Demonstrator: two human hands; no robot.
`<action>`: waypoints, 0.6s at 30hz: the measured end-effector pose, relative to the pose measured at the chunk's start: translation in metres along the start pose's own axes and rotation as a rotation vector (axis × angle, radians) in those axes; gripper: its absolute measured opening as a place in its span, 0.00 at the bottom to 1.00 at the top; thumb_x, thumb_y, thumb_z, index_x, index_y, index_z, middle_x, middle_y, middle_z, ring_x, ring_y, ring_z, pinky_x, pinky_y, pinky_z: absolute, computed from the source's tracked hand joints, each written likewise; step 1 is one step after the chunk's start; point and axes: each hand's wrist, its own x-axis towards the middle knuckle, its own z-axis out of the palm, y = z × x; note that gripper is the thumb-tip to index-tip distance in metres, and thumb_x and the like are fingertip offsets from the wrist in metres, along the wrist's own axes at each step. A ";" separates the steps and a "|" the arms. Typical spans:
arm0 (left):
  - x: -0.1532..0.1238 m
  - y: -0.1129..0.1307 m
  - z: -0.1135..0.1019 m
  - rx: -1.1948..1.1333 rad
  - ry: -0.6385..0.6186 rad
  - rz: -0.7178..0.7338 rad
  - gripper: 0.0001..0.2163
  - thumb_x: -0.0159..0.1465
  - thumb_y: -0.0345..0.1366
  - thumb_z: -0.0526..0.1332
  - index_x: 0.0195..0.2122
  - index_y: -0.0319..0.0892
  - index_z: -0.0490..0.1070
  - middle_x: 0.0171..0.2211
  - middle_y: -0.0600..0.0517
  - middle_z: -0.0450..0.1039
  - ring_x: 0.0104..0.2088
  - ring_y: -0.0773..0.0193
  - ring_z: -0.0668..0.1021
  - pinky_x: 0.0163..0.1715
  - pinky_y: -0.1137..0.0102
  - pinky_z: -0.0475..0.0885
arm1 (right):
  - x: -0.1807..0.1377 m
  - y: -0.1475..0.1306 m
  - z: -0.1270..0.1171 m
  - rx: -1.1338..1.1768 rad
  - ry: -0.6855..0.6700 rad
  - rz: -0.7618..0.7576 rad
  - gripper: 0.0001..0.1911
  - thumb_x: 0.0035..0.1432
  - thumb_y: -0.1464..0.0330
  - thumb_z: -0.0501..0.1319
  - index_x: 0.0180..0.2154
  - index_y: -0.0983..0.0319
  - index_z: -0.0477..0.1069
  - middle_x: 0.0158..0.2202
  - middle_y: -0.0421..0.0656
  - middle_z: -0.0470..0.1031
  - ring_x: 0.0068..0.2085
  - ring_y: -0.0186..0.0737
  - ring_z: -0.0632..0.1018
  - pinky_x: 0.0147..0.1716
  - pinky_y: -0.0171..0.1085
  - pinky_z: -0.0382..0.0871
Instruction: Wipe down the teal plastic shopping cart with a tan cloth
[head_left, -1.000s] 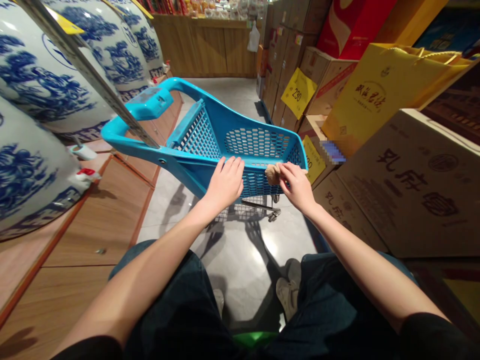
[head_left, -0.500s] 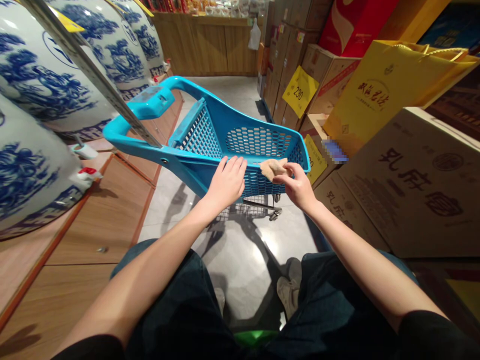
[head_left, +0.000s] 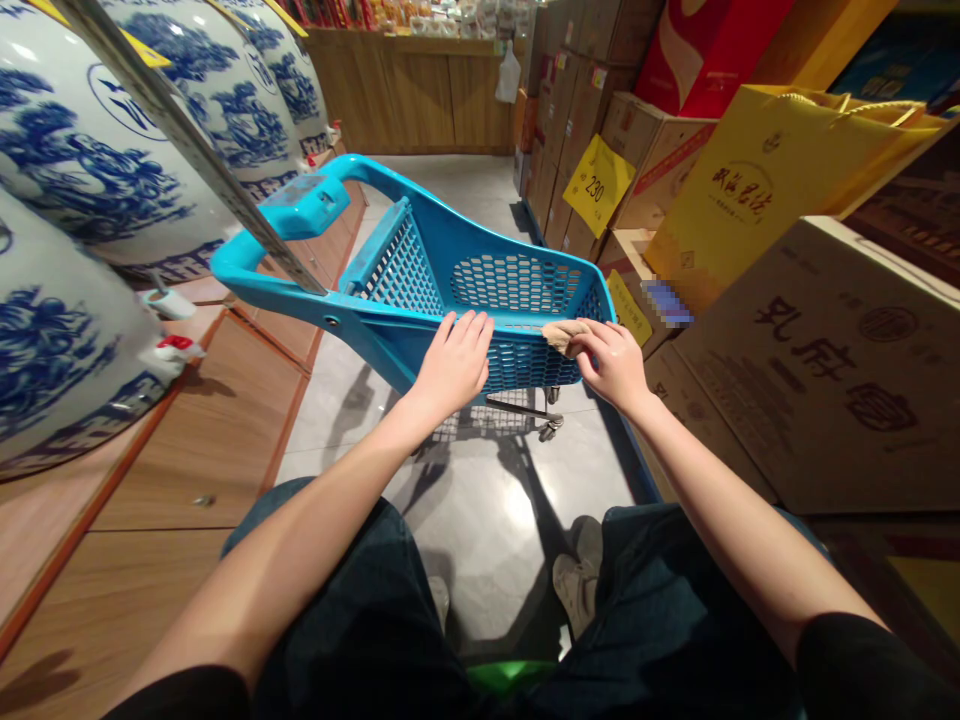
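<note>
A blue plastic shopping cart [head_left: 405, 325] stands in front of me, its handle to the left and its perforated basket to the right. My left hand [head_left: 459, 355] rests on the near rim of the basket, fingers stretched out over the edge. Farther right along the same rim, my right hand [head_left: 613, 360] has its fingers closed on a beige cloth [head_left: 562, 337], which lies against the rim near the basket's front corner. Part of the cloth is hidden under the fingers.
Large blue-and-white ceramic jars [head_left: 142, 130] stand on a wooden cabinet [head_left: 202, 440] at left. Cardboard boxes [head_left: 847, 370] and a yellow gift bag [head_left: 772, 190] are stacked at right. A metal pole [head_left: 187, 140] rises beside the cart's handle. A wooden counter [head_left: 412, 95] stands behind.
My right hand has slid right along the rim with the cloth, toward the basket's front corner. My left hand has stayed in place on the rim.
</note>
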 end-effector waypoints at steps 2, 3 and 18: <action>0.000 0.000 0.000 0.003 0.001 0.003 0.29 0.75 0.33 0.54 0.75 0.24 0.64 0.74 0.30 0.67 0.76 0.41 0.69 0.79 0.46 0.60 | -0.001 -0.003 0.001 0.003 0.006 0.001 0.15 0.70 0.70 0.56 0.43 0.60 0.83 0.57 0.54 0.85 0.60 0.55 0.83 0.60 0.52 0.76; 0.000 0.000 0.001 0.007 0.004 0.004 0.29 0.75 0.33 0.54 0.75 0.24 0.64 0.74 0.30 0.67 0.76 0.41 0.69 0.79 0.46 0.60 | -0.002 -0.008 0.003 0.000 0.007 -0.018 0.16 0.70 0.70 0.56 0.47 0.61 0.83 0.58 0.55 0.85 0.62 0.56 0.82 0.60 0.52 0.77; -0.001 0.002 0.000 0.014 0.015 -0.002 0.29 0.75 0.33 0.52 0.75 0.22 0.64 0.74 0.29 0.68 0.76 0.39 0.69 0.77 0.43 0.61 | -0.004 -0.021 0.020 -0.093 -0.151 0.037 0.33 0.76 0.64 0.53 0.76 0.70 0.63 0.76 0.63 0.67 0.78 0.66 0.65 0.75 0.66 0.63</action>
